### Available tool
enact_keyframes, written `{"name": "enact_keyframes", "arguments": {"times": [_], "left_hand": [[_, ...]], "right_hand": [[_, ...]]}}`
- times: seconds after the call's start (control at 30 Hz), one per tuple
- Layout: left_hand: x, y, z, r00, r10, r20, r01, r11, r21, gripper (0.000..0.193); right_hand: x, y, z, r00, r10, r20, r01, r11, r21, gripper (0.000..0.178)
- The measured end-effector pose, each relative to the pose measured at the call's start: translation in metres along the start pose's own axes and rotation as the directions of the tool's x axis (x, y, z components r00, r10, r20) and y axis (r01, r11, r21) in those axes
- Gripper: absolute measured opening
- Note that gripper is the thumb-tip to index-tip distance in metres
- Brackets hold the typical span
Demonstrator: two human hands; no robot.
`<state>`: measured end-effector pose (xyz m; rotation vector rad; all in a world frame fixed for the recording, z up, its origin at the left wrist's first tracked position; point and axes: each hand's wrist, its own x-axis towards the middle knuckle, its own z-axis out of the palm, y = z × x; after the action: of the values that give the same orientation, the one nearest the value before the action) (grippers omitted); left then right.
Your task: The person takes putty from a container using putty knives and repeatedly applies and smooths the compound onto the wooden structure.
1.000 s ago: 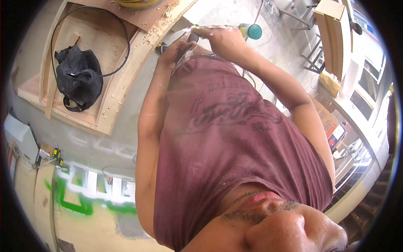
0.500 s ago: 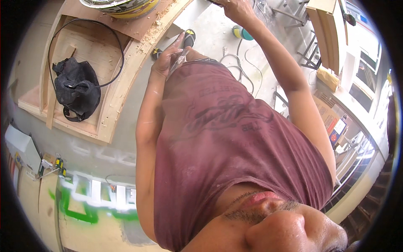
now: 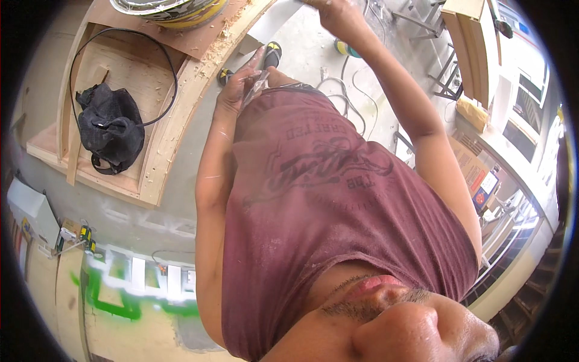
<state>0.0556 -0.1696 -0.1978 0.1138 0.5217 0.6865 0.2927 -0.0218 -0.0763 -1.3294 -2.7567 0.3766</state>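
My left hand [image 3: 237,88] is at my left side, beside the hem of a maroon shirt. Its fingers close around a crumpled piece of clear plastic [image 3: 256,89], while one finger points outward. My right hand [image 3: 338,17] reaches far out at the top edge, bent at the wrist. Its fingertips are partly cut off by the picture's edge, and what they grip there is too little shown to name. Nearby, at the top left, a round yellow and grey bucket [image 3: 187,15] stands on a brown board [image 3: 145,30] over a curved wooden frame.
Wood shavings [image 3: 226,30] lie along the curved wooden frame [image 3: 163,142]. Inside it sits a black mesh bag [image 3: 111,130] with a looped black cable [image 3: 172,57]. Cables [image 3: 347,108] trail over the floor near a teal and yellow roll [image 3: 346,48]. Another curved wooden piece [image 3: 467,48] stands right.
My right hand has shifted slightly to the left at the top edge. The bucket appears a little farther left. My left hand stays with the plastic.
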Motion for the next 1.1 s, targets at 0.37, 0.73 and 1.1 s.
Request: {"name": "enact_keyframes", "arguments": {"times": [0.37, 0.73, 1.1], "left_hand": [[0.001, -0.009, -0.006, 1.000, 0.013, -0.001, -0.013, 0.999, -0.051, 0.076], [-0.013, -0.010, -0.012, 0.996, 0.036, -0.079, -0.046, 0.991, -0.128, 0.066], [-0.006, -0.005, 0.010, 0.996, 0.020, -0.084, -0.022, 1.000, -0.020, 0.066]], "right_hand": [[0.035, -0.004, 0.028, 0.934, 0.357, 0.002, -0.354, 0.928, -0.118, 0.024], [0.042, -0.030, 0.022, 0.856, 0.476, 0.204, -0.470, 0.879, -0.078, 0.036], [0.060, 0.034, 0.004, 0.906, 0.423, 0.002, -0.423, 0.906, -0.005, 0.026]]}}
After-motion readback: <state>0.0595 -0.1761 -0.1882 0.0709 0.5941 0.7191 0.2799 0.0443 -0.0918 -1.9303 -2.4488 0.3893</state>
